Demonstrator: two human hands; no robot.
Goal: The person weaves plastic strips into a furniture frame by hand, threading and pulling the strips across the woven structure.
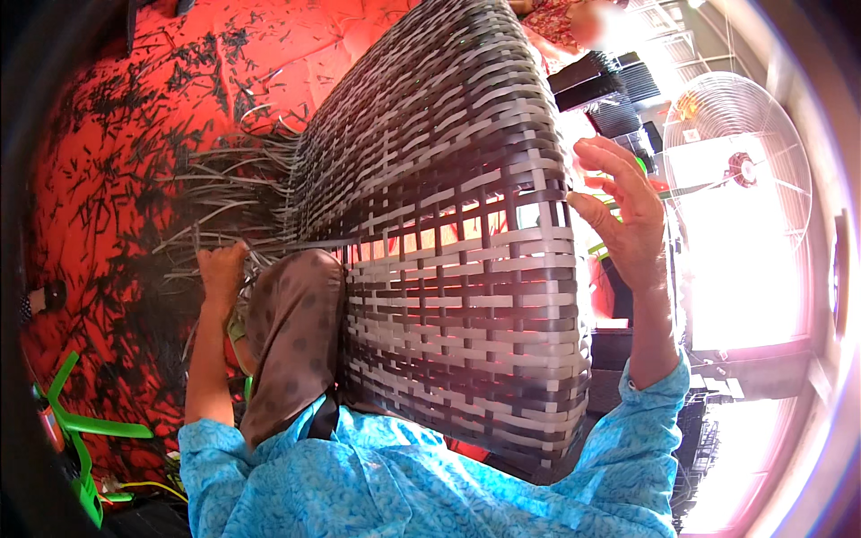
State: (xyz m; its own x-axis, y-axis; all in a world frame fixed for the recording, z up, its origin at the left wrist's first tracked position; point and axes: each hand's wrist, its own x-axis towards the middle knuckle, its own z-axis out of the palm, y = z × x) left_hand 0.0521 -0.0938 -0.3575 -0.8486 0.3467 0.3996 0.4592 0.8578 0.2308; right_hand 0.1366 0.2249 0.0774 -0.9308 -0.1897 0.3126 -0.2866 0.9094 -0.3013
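A large woven piece (448, 323) of brown, grey and whitish flat strips leans in front of me, beside my raised knee. Gaps in the weave run across its middle, where red shows through. My left hand (222, 269) is closed in a fist around a flat dark weaving strip (314, 245), which stretches from it into the gapped part. Many loose strip ends (233, 184) fan out from the left edge of the weave. Beside the right edge my right hand (632, 211) is raised, its fingers apart and curved, the thumb tip at or very near the rim.
Red floor covering (332, 54) strewn with dark strip scraps lies left. A green-legged stand (90, 426) and yellow cord (157, 486) are at lower left. A large caged fan (740, 166) stands right, near dark stacked pieces (587, 85). Another person (556, 22) is at the far top.
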